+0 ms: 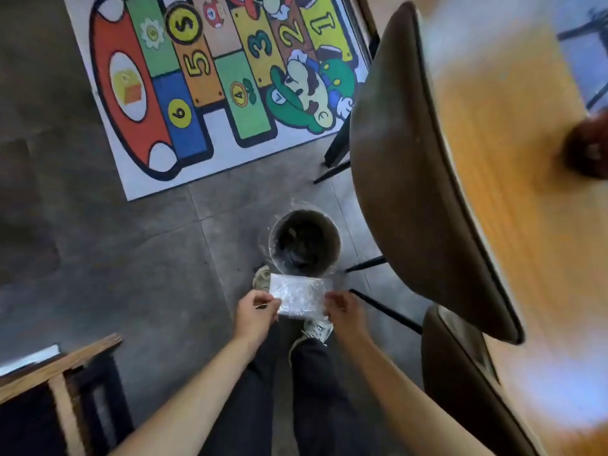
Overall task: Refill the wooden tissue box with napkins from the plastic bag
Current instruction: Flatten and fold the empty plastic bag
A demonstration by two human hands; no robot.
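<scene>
A clear, crinkled plastic bag [301, 296] is stretched flat between both hands, low over the floor. My left hand [255, 312] pinches its left edge and my right hand [342, 312] pinches its right edge. The bag looks flat; I cannot tell whether napkins are inside. Just beyond the bag stands a round bin [304, 241] with a plastic liner and a dark inside. A dark brown blurred object [587, 149] sits on the wooden table [513, 159] at the right; it is too blurred to identify.
Two dark brown chairs [424, 179] stand at the right, tucked against the table, their black legs reaching toward the bin. A colourful hopscotch mat [210, 80] lies on the grey tile floor ahead. A wooden shelf unit [59, 390] is at the lower left. My shoes show beneath the bag.
</scene>
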